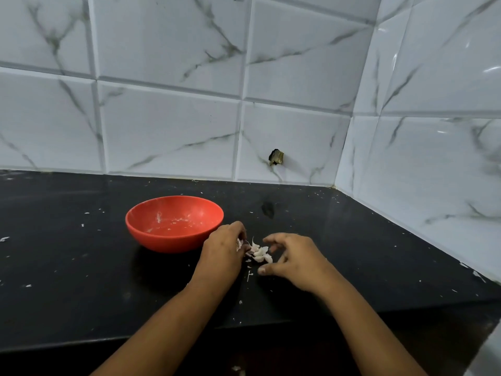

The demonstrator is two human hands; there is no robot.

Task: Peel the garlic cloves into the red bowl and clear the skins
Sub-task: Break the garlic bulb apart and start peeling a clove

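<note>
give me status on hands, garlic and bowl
Left hand against garlic pile, grip hidden. Right hand open, fingers spread over it. Red bowl beside left hand, only white smears inside. Stray flecks on black counter.

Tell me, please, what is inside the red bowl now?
Inside the red bowl only pale smears and a few small white bits show on the bottom. No whole garlic clove is visible. The near inner wall is hidden behind the bowl's own rim.
</note>
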